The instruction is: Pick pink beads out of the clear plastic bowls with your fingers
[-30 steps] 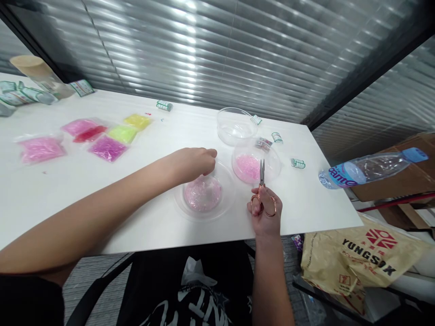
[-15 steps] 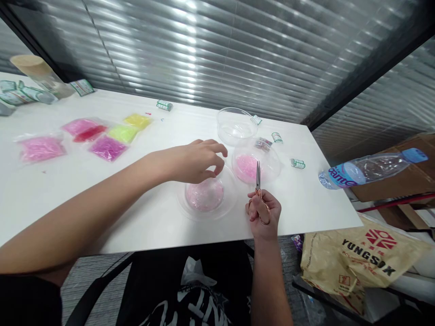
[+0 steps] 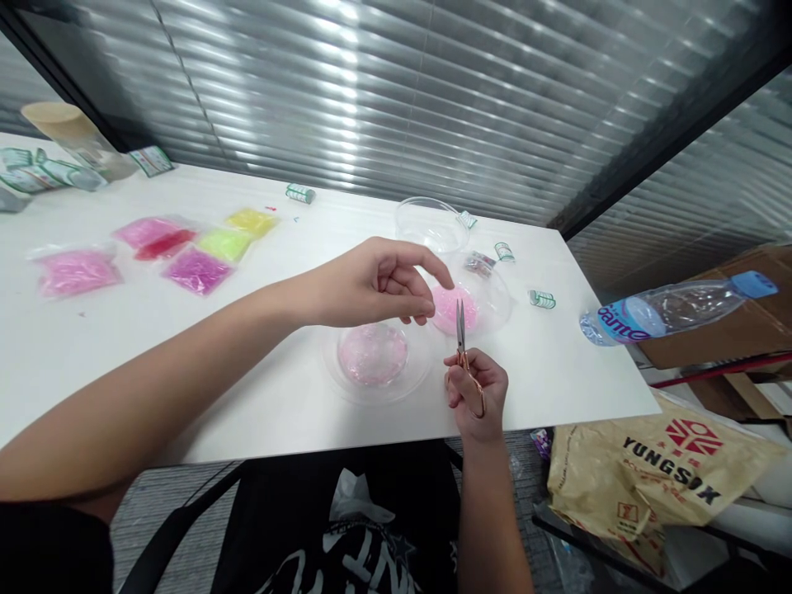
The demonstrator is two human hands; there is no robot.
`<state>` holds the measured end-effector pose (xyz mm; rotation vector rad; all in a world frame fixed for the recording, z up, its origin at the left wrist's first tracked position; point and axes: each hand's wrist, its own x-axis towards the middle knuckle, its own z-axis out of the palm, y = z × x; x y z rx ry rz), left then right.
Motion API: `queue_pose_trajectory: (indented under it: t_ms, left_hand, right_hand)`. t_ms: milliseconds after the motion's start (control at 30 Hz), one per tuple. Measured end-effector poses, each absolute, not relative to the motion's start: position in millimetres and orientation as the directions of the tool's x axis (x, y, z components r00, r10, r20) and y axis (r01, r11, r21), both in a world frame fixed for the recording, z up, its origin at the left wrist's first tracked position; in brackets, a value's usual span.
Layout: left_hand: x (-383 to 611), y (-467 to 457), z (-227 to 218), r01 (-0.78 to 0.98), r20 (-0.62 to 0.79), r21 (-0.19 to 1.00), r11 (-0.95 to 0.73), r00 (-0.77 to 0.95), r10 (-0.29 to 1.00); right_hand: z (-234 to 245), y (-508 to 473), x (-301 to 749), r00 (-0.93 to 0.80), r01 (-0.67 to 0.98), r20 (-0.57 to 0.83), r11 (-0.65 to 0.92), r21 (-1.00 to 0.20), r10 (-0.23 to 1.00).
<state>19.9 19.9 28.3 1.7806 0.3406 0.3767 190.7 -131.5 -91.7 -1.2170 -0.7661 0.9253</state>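
Note:
Scissors [image 3: 461, 334] with copper-coloured handles are gripped in my right hand [image 3: 479, 392], blades pointing away from me and nearly together. My left hand [image 3: 399, 285] hovers to the left of the blade tips, its index finger stretched out and the other fingers curled, with nothing visible in it. Below it on the table, a clear round dish [image 3: 334, 375] contains pink shreds [image 3: 373, 353]. Just behind the scissors lies a second clear dish [image 3: 498, 301] with brighter pink material [image 3: 456, 309]; my left fingers hide part of it.
Several small bags of coloured shreds, such as a purple one [image 3: 198, 271], lie left on the white table [image 3: 266, 404]. A clear bowl [image 3: 433, 235] stands at the back. Small green-white packets [image 3: 542, 299] are scattered around. A water bottle [image 3: 674, 309] is off the right edge.
My left hand has moved right, closer to the scissors, and its index finger has stretched out. The scissors have shifted slightly left and tilted a little.

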Motion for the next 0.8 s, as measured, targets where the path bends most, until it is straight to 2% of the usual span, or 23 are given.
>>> queue_pose_trajectory:
  t_ms: [200,367,567,800]
  left_hand:
    - [18.7,23.3,26.7,0.067,-0.011,0.988,-0.140,0.929,0.370]
    - [19.6,22.9,28.2,0.094,-0.068,0.994,-0.052,0.923,0.378]
    - [20.4,23.2,26.6,0.089,-0.091,0.996,0.021,0.928,0.362]
    - [21.0,23.2,25.8,0.076,-0.099,0.994,0.080,0.936,0.339]
  right_hand:
    - [-92.5,-137.3,192.2,0.331,-0.171,0.052,0.114,-0.979,0.942]
    - [-94.9,-139.1,193.0,0.293,-0.186,0.097,0.157,-0.970,0.951]
    - [-97.1,-140.8,194.3,0.189,-0.232,0.132,0.174,-0.957,0.973]
    - [-91.9,-141.8,192.6,0.172,-0.202,0.147,0.181,-0.962,0.974]
